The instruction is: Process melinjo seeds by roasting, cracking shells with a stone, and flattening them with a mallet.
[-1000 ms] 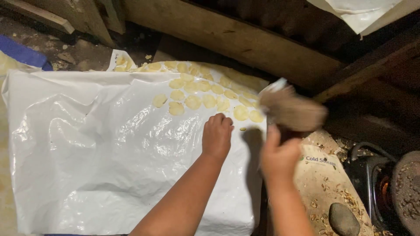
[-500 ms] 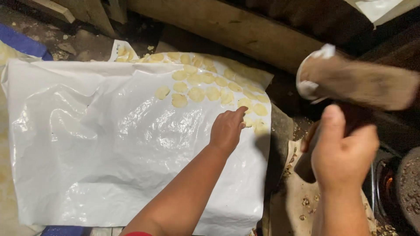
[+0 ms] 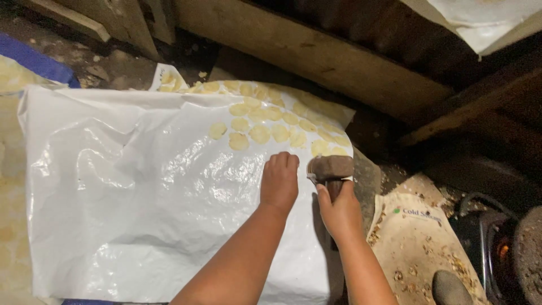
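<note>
- Your left hand point(image 3: 279, 182) lies knuckles up, fingers curled, pressing the white sheet point(image 3: 141, 192) near its right edge.
- Your right hand point(image 3: 339, 212) is clenched round a mallet point(image 3: 331, 168); its head sits at the sheet's right edge.
- Pale discs point(image 3: 265, 125) crowd the sheet's far right corner.

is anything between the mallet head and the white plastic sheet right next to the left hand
Nothing visible is. The wooden mallet, gripped in the right hand, has its head down at the white plastic sheet. The left hand rests flat just beside it, apart from the head; the yellow discs lie farther up.
</note>
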